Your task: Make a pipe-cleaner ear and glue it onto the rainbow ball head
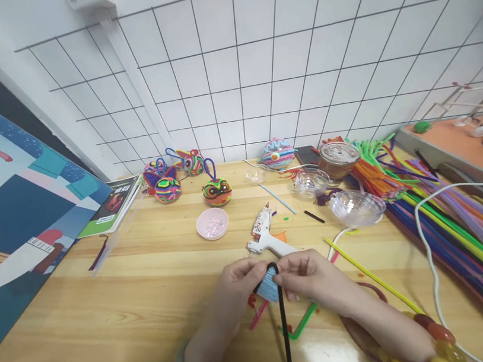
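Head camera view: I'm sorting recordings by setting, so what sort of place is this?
Likely a craft workspace: a glue gun lies on the wooden tabletop, bundles of coloured pipe cleaners lie at the right, and colourful ornaments sit toward the back.

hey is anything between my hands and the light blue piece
Only the black strip: it bends over the top of the light blue piece between left hand and right hand, then hangs down along its right side. Nothing else visible is in the way.
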Available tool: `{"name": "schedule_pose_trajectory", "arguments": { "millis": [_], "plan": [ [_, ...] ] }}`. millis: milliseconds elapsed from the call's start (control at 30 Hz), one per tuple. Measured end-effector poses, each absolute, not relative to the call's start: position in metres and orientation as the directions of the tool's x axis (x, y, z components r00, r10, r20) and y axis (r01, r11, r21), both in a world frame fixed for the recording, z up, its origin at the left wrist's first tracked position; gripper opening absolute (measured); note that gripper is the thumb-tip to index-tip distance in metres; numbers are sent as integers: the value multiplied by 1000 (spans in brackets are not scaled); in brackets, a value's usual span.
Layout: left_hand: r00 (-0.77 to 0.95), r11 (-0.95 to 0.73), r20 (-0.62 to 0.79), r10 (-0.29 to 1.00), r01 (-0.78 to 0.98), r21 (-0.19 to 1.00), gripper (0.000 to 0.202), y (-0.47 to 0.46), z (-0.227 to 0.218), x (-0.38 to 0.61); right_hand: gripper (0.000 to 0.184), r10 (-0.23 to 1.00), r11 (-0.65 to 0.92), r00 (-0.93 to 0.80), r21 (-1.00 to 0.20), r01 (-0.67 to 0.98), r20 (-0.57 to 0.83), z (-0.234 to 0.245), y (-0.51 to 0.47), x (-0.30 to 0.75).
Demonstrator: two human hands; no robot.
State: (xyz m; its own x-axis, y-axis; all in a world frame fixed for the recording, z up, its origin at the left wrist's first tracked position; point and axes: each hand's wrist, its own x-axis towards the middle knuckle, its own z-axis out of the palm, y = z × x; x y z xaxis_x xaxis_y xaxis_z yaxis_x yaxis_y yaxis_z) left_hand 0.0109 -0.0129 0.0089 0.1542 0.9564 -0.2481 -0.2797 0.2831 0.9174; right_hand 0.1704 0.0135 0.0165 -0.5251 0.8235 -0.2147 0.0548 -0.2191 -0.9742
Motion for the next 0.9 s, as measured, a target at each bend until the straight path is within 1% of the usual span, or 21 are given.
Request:
{"name": "schedule_pose_trajectory", "arguments": {
  "millis": [100, 267, 467, 600, 733, 900],
  "plan": [
    [153, 311, -279, 948, -252, 916, 26, -13, 10, 11, 23, 807, -221, -542, -971, 92, -235, 17, 13, 171],
    [118, 310, -291, 949, -212, 927, 26, -14, 8, 12, 21, 800, -225, -543, -967, 120, -254, 14, 12, 170],
    [116, 284, -263, 958, -237, 929, 23, -12, 5, 12, 19, 815, -252, -520, -965, 78, -255, 12, 13, 168],
    [129, 273, -247, 960, -255, 928, 21, -11, 3, 11, 18, 836, -228, -497, -971, 69, -232, 8, 15, 167],
    [107, 246, -226, 968, -252, 936, 18, -10, 0, 11, 21, 850, -192, -483, -977, 87, -210, 8, 14, 165],
    [51, 256, -251, 967, -279, 926, 20, -9, -1, 10, 30, 858, -169, -480, -983, 75, -184, 10, 14, 162]
  ]
}}
